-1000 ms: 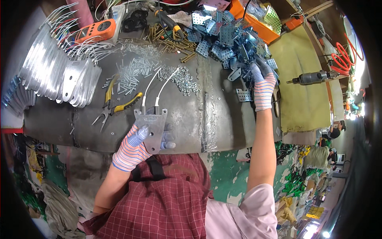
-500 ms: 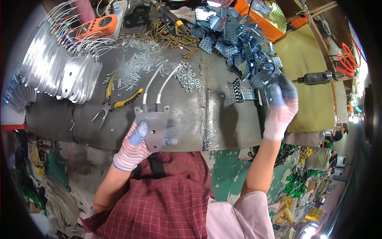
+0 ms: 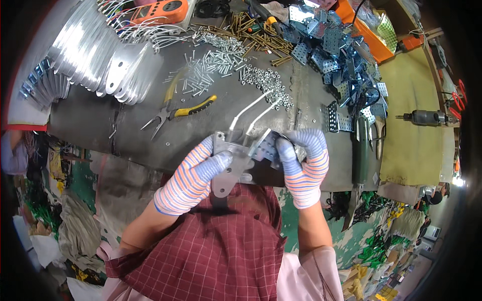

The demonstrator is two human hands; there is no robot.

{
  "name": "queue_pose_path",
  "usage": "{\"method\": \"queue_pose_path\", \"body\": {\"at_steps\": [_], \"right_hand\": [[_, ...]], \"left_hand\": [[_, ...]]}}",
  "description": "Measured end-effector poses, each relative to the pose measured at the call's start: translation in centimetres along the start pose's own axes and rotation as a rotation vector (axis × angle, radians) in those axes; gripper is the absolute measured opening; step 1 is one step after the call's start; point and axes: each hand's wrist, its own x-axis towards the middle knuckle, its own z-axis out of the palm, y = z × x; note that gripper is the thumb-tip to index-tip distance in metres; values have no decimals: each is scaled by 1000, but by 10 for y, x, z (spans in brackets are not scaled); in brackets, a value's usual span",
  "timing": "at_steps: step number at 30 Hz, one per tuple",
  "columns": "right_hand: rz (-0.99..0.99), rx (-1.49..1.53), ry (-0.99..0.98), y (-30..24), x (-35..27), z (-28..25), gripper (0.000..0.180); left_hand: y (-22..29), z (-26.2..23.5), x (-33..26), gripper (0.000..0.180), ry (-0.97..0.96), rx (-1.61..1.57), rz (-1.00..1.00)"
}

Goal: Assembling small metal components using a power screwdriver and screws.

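Observation:
My left hand (image 3: 187,181), in a striped knit glove, grips a flat grey metal plate (image 3: 227,176) with holes. Two white-sleeved leads (image 3: 245,111) rise from the plate's far edge. Close to its right side, my right hand (image 3: 306,169), gloved alike, pinches a small perforated metal bracket (image 3: 264,145). The bracket is at the plate's upper right corner; whether they touch I cannot tell. Beyond my left hand lie pliers (image 3: 193,108) with yellow and black handles. Loose screws (image 3: 203,72) and a heap of nuts (image 3: 263,83) are scattered farther up the dark bench.
Silvery plates with white leads (image 3: 88,47) stand stacked at the left. Perforated brackets (image 3: 334,42) are heaped at the back right, beside an orange bin (image 3: 379,42). A green-handled tool (image 3: 361,155) overhangs the bench's near edge. Farther right lies a power driver (image 3: 426,118).
My right hand has come from the bracket heap to the plate, bringing a perforated bracket. My left hand still holds the plate. The whole view has shifted, with the bench appearing farther right.

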Motion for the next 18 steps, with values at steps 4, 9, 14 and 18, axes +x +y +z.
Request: {"method": "queue_pose_path", "body": {"at_steps": [4, 9, 14, 18], "right_hand": [[-242, -113, -13, -6, 22, 28, 19], [-254, -178, 7, -2, 22, 38, 18], [-262, -199, -30, -7, 23, 44, 18], [-276, -8, -190, -17, 47, 50, 20]], "left_hand": [[1, 5, -5, 43, -20, 84, -59], [3, 3, -1, 39, 33, 19, -106], [7, -7, 1, 34, 27, 112, -83], [-3, -33, 5, 51, 207, 332, 190]]}}
